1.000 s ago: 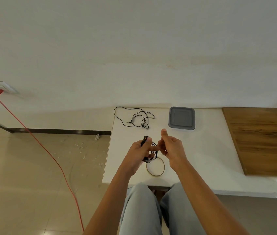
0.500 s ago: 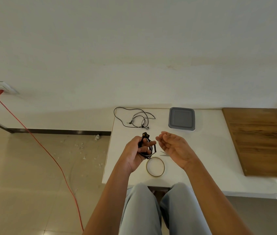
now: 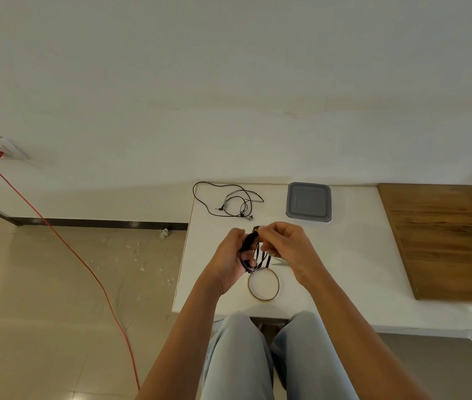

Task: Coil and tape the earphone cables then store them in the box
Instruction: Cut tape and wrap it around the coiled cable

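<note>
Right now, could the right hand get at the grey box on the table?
Probably yes: the grey box sits just beyond the right hand, only bare table between. But that hand pinches the coiled cable the left hand grips, so it must release first.

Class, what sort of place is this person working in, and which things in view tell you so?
Likely a plain indoor room, perhaps in a home: a white table against a bare wall, a tiled floor, and a red cord plugged into a wall socket.
</note>
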`<state>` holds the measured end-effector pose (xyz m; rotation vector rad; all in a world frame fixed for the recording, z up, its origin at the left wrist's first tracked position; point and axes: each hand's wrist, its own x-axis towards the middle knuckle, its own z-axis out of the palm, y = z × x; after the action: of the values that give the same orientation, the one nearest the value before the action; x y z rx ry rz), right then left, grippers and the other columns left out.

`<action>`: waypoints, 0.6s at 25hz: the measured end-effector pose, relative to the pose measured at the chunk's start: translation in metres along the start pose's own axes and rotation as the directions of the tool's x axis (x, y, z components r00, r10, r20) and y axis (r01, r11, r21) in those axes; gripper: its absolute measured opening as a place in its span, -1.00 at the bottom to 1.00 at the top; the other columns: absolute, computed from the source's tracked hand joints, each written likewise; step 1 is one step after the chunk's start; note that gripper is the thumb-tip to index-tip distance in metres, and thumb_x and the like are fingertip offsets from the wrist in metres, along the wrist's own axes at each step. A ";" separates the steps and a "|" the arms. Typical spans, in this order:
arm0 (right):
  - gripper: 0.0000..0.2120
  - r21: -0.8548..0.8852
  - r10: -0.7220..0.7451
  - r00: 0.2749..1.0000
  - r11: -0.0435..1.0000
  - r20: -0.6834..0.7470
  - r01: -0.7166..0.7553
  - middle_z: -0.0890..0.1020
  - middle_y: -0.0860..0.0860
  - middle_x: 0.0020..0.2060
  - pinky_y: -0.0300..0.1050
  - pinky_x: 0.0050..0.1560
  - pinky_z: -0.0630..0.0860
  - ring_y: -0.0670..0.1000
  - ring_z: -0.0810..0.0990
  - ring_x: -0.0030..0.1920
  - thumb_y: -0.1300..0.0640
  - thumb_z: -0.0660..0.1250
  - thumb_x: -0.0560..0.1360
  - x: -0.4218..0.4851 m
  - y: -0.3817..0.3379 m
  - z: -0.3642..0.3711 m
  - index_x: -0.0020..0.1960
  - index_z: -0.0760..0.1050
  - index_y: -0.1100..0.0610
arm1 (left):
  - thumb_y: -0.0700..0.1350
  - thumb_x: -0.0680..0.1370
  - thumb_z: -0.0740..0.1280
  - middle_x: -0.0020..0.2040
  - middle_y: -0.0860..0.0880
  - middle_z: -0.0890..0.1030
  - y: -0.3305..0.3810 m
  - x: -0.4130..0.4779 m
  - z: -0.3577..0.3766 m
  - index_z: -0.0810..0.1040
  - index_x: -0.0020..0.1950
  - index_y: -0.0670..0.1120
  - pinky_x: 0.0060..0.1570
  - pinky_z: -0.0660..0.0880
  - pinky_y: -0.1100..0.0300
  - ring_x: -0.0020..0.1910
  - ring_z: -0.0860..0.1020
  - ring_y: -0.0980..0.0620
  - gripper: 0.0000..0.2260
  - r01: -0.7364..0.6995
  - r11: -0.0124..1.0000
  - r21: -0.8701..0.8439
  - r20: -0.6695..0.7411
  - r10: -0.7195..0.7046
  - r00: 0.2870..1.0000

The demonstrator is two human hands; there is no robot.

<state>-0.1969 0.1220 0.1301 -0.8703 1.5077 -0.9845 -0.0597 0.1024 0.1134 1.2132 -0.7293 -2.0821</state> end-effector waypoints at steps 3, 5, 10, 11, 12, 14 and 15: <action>-0.81 -0.060 0.003 0.999 0.998 0.036 0.000 0.61 -0.02 -0.41 -0.25 -0.23 0.51 -0.15 0.55 -0.39 0.07 0.36 0.50 0.001 -0.001 0.007 -0.13 0.61 0.20 | 0.11 0.56 0.03 -0.26 -0.06 0.37 -0.002 0.000 0.001 0.46 0.03 -0.22 -0.27 0.29 0.16 -0.39 0.25 0.09 -0.57 -0.055 0.980 0.194 0.038 0.048 0.998; -0.80 -0.090 0.018 0.998 0.996 0.055 -0.013 0.62 -0.01 -0.39 -0.25 -0.22 0.52 -0.17 0.55 -0.39 0.04 0.36 0.51 0.003 -0.002 0.007 -0.11 0.62 0.19 | 0.22 0.52 0.04 -0.28 -0.06 0.31 -0.004 0.002 0.001 0.47 0.02 -0.20 -0.25 0.28 0.14 -0.38 0.24 0.08 -0.50 -0.068 0.967 0.247 0.029 0.063 0.998; -0.80 -0.136 0.087 0.996 0.987 0.034 -0.082 0.64 0.07 -0.34 -0.26 -0.28 0.50 -0.07 0.55 -0.36 0.08 0.39 0.48 0.006 0.000 0.009 -0.14 0.62 0.24 | 0.05 0.61 0.10 -0.43 -0.05 0.35 -0.004 0.004 0.005 0.47 -0.21 -0.16 -0.26 0.26 0.13 -0.40 0.29 0.04 -0.64 -0.072 0.915 0.398 -0.125 0.131 0.983; -0.80 -0.154 0.092 0.995 0.984 0.023 -0.088 0.65 0.09 -0.34 -0.25 -0.29 0.49 -0.06 0.55 -0.37 0.08 0.40 0.47 0.006 0.001 0.009 -0.16 0.62 0.24 | 0.03 0.60 0.11 -0.46 -0.04 0.37 -0.005 0.005 0.005 0.46 -0.24 -0.15 -0.27 0.26 0.13 -0.41 0.29 0.05 -0.65 -0.061 0.903 0.424 -0.151 0.137 0.979; -0.80 -0.174 0.095 0.995 0.981 0.014 -0.091 0.65 0.11 -0.34 -0.23 -0.30 0.48 -0.05 0.55 -0.37 0.09 0.41 0.45 0.007 0.002 0.009 -0.18 0.63 0.24 | 0.02 0.59 0.12 -0.48 -0.03 0.38 -0.005 0.005 0.005 0.43 -0.28 -0.14 -0.28 0.26 0.13 -0.42 0.29 0.05 -0.66 -0.051 0.896 0.440 -0.173 0.141 0.975; -0.80 -0.215 0.087 0.996 0.973 -0.001 -0.085 0.65 0.13 -0.35 -0.20 -0.28 0.48 -0.05 0.55 -0.38 0.07 0.43 0.43 0.008 0.004 0.009 -0.25 0.63 0.19 | -0.01 0.57 0.13 -0.50 -0.02 0.38 -0.007 0.006 0.006 0.36 -0.34 -0.13 -0.30 0.25 0.12 -0.44 0.29 0.04 -0.68 -0.029 0.896 0.443 -0.222 0.141 0.965; -0.80 -0.241 0.075 0.997 0.968 -0.008 -0.075 0.66 0.13 -0.36 -0.20 -0.27 0.49 -0.05 0.55 -0.39 0.05 0.43 0.43 0.008 0.005 0.009 -0.27 0.63 0.17 | -0.03 0.56 0.14 -0.50 -0.03 0.39 -0.008 0.007 0.006 0.35 -0.35 -0.13 -0.31 0.25 0.12 -0.44 0.29 0.03 -0.68 -0.016 0.900 0.436 -0.254 0.140 0.957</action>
<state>-0.1891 0.1159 0.1220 -0.9764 1.6708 -0.7546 -0.0699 0.1031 0.1067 1.6469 -1.1187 -1.6781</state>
